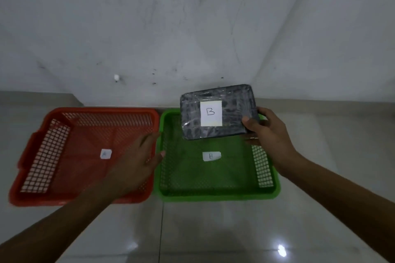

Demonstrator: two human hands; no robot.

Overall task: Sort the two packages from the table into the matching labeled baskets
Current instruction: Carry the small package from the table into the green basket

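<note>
The right hand (265, 128) grips a dark, plastic-wrapped package (218, 111) by its 3 o'clock edge, thumb across the top and fingers curled beneath, most of them hidden under the wrap. The package hangs tilted in the air above the far half of the green basket (213, 196), covering that basket's 12 o'clock rim and part of its right wall. A white label (211, 112) on the package reads "B" clearly.

On the green basket's floor, toward 6 o'clock from the package, lies a small white tag (211, 156); its letter is faint and looks like a B. The red basket (32, 156) sits just beside the green one at 9 o'clock, their rims almost touching. Its own floor tag (106, 153) is blurred, and the mark on it is hard to read, perhaps an A.

The left hand (136, 162) hovers over the seam between the two baskets, flat and spread, holding nothing; motion blur softens its fingertips, and it covers part of the red basket's right wall. Both forearms run out of view at the bottom corners. Both baskets rest on a glossy pale tiled surface (213, 230) carrying a bright glare spot at 5 o'clock.
</note>
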